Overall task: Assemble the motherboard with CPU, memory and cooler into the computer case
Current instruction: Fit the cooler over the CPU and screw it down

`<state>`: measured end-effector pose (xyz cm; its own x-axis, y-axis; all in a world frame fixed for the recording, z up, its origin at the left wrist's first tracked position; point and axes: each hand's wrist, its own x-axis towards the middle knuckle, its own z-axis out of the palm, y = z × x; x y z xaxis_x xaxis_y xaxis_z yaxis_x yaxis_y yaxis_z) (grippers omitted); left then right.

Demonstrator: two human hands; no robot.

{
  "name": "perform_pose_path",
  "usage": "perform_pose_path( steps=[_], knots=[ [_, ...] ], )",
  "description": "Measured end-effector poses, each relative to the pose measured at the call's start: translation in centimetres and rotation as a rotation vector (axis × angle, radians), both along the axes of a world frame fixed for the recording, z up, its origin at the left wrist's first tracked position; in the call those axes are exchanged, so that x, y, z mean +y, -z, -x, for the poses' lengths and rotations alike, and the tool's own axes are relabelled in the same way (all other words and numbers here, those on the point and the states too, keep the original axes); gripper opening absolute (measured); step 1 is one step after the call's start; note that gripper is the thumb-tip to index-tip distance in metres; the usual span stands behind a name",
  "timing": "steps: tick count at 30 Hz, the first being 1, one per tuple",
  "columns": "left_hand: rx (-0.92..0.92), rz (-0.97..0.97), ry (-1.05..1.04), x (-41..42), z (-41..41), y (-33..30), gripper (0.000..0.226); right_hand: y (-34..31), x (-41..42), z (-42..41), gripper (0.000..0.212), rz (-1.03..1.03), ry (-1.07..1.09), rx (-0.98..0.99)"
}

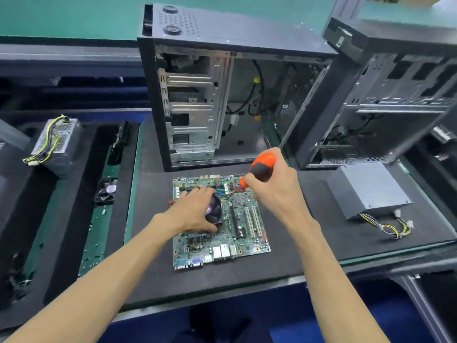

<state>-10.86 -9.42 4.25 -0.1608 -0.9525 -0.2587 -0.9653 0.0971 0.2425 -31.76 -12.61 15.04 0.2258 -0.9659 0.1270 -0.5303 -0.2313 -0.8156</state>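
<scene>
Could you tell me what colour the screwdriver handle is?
The screwdriver handle is orange with a dark grey grip, seen in the head view.

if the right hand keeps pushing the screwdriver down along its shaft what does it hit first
Most likely the motherboard, at the cooler's corner, where the tip seems to point. The right hand grips the screwdriver; the tip is blurred, so contact is unclear.

A dark foam mat (158, 243) covers the workbench, and its green edge strip (132, 194) runs up the left side. Further left sit black foam trays (74, 206), one carrying a grey power supply (55, 144) with yellow wires, and a second power supply (368, 189) rests at the right. Behind it all stretches a flat teal surface (74, 16), evenly lit, with blue (346, 318) showing below the bench's front edge.
</scene>
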Motion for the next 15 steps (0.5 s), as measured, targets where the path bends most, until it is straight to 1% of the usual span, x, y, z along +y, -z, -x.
perform_pose_path(
  steps=[4, 10, 15],
  knots=[
    [0.035, 0.006, 0.016, -0.3, -0.4, 0.9, 0.099, -0.3, -0.6, -0.8, 0.029, 0.032, 0.000, -0.014],
    [0.092, 0.005, -0.003, -0.3, -0.4, 1.2, 0.096, 0.3, -1.0, -1.8, 0.031, 0.041, -0.011, 0.060],
    [0.112, 0.017, 0.002, -0.3, -0.5, 1.0, 0.092, 0.4, -1.4, -1.9, 0.032, 0.062, -0.011, 0.071]
  ],
)
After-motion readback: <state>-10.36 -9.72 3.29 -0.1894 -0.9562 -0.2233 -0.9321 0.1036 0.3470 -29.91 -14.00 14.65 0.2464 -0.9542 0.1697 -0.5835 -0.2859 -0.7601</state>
